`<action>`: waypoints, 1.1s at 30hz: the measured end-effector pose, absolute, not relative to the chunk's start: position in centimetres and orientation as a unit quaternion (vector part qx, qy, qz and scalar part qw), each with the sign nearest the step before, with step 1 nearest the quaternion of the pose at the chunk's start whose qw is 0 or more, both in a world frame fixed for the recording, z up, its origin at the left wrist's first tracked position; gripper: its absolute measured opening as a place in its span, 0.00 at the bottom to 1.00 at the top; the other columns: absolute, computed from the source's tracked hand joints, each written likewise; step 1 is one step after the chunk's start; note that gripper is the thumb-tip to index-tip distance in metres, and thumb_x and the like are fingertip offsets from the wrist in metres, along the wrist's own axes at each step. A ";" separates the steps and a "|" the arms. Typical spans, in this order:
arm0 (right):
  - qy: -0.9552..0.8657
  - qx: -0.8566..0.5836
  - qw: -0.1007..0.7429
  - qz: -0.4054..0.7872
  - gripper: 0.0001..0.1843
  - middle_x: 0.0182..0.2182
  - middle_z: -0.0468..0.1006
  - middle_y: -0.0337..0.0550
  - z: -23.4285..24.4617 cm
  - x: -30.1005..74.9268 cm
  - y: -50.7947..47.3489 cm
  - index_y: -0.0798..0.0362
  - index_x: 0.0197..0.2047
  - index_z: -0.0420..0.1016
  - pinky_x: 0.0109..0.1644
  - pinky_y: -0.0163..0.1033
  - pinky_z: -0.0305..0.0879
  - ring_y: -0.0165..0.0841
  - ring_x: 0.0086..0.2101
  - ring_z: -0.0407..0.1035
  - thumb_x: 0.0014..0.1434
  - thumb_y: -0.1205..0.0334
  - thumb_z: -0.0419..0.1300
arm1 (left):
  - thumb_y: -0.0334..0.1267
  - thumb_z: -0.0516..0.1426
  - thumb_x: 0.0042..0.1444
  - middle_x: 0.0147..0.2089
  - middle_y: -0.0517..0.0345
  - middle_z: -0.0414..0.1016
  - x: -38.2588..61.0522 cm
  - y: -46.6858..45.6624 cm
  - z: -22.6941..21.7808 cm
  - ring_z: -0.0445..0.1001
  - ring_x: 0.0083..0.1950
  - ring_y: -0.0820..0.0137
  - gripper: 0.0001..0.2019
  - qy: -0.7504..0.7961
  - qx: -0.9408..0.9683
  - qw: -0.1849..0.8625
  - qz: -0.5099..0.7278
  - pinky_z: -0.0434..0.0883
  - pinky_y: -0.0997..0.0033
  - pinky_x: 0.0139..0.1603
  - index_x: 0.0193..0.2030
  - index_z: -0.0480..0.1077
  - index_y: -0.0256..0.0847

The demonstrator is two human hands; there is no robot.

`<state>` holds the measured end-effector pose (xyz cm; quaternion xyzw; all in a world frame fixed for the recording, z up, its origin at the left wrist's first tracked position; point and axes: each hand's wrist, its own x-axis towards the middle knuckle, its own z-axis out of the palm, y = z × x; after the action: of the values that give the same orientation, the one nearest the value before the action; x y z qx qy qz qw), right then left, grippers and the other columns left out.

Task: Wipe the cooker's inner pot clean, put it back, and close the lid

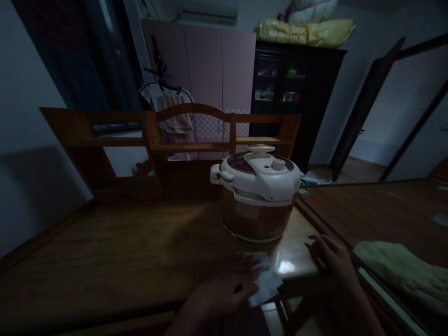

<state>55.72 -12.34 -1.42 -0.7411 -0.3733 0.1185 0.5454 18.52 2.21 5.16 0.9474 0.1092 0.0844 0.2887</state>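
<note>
A cream and brown electric pressure cooker [258, 191] stands with its lid on at the right part of a wooden desk [115, 252]. In front of it lies a pale folded cloth or tissue [261, 275] at the desk's front edge. My left hand [220, 294] rests on the left part of that cloth, fingers stretched toward it. My right hand [331, 254] lies at the desk's right front corner, fingers spread flat on the wood, holding nothing. The room is dim.
A wooden shelf unit [157, 144] rises at the back of the desk. Behind it are a pink wardrobe [213, 70], a dark glass-door cabinet [290, 88] with yellow bedding on top, and a clothes rack. A bed with a pale cushion [402, 270] lies right.
</note>
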 end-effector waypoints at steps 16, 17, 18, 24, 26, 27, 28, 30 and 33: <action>-0.388 -0.741 0.542 0.081 0.24 0.28 0.77 0.40 -0.5 53.9 -12.3 0.51 0.44 0.77 0.39 0.36 0.65 0.37 0.33 0.74 0.66 0.39 0.54 | 0.40 0.44 0.70 0.70 0.65 0.60 19.7 3.8 3.6 0.59 0.70 0.70 0.21 0.108 0.923 0.335 0.158 0.57 0.60 0.73 0.67 0.61 0.57; -0.388 -0.741 0.542 0.082 0.24 0.29 0.77 0.40 -0.5 53.8 -12.3 0.51 0.44 0.77 0.39 0.35 0.65 0.37 0.33 0.74 0.66 0.39 0.53 | 0.41 0.44 0.70 0.70 0.64 0.62 19.8 3.6 3.9 0.60 0.70 0.70 0.20 0.125 0.917 0.341 0.165 0.57 0.60 0.72 0.66 0.61 0.57; -0.388 -0.741 0.541 0.083 0.24 0.29 0.77 0.40 -0.5 53.8 -12.3 0.51 0.44 0.77 0.39 0.35 0.65 0.37 0.33 0.74 0.66 0.39 0.53 | 0.42 0.44 0.70 0.69 0.64 0.62 19.8 3.3 4.3 0.61 0.69 0.70 0.20 0.142 0.912 0.344 0.172 0.57 0.60 0.72 0.66 0.61 0.57; -0.396 -0.732 0.549 0.074 0.25 0.28 0.77 0.41 -0.5 53.7 -12.6 0.52 0.42 0.77 0.37 0.35 0.65 0.38 0.33 0.75 0.65 0.39 0.53 | 0.43 0.46 0.69 0.66 0.61 0.66 18.9 0.4 5.8 0.64 0.66 0.69 0.19 0.144 0.913 0.310 0.222 0.62 0.64 0.69 0.65 0.63 0.56; -0.399 -0.727 0.554 0.072 0.25 0.28 0.77 0.42 -0.4 53.5 -12.6 0.52 0.42 0.77 0.38 0.35 0.65 0.38 0.33 0.75 0.66 0.39 0.53 | 0.44 0.47 0.68 0.62 0.59 0.71 18.4 0.0 5.2 0.67 0.64 0.67 0.18 0.167 0.897 0.319 0.256 0.64 0.63 0.67 0.62 0.66 0.54; -0.398 -0.725 0.557 0.071 0.26 0.27 0.77 0.42 -0.4 53.4 -12.5 0.53 0.42 0.77 0.38 0.36 0.66 0.39 0.33 0.75 0.65 0.38 0.53 | 0.46 0.47 0.68 0.58 0.57 0.74 18.2 0.1 4.7 0.70 0.61 0.66 0.18 0.195 0.876 0.340 0.280 0.65 0.63 0.66 0.59 0.69 0.52; -0.396 -0.724 0.561 0.071 0.26 0.27 0.77 0.43 -0.3 53.3 -12.3 0.53 0.41 0.78 0.38 0.36 0.66 0.39 0.33 0.75 0.65 0.38 0.53 | 0.49 0.47 0.67 0.52 0.56 0.77 18.1 0.3 4.1 0.73 0.57 0.66 0.18 0.232 0.846 0.369 0.308 0.68 0.63 0.63 0.55 0.72 0.49; -0.389 -0.720 0.570 0.072 0.28 0.27 0.77 0.44 -0.2 53.2 -11.9 0.54 0.41 0.78 0.38 0.37 0.67 0.41 0.33 0.75 0.63 0.36 0.54 | 0.57 0.48 0.64 0.39 0.54 0.79 17.8 1.0 3.1 0.77 0.44 0.65 0.23 0.316 0.762 0.435 0.362 0.74 0.64 0.53 0.45 0.76 0.43; -0.375 -0.708 0.592 0.086 0.30 0.26 0.77 0.45 0.3 53.0 -12.3 0.55 0.40 0.78 0.38 0.39 0.71 0.41 0.32 0.76 0.61 0.34 0.55 | 0.66 0.54 0.53 0.24 0.59 0.70 17.4 1.7 2.4 0.72 0.29 0.67 0.28 0.402 0.658 0.504 0.389 0.75 0.68 0.35 0.30 0.72 0.39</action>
<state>52.97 -12.28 0.34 -0.7083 -0.3753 0.0859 0.5917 17.39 1.73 2.36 0.6577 0.4022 0.3890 0.5043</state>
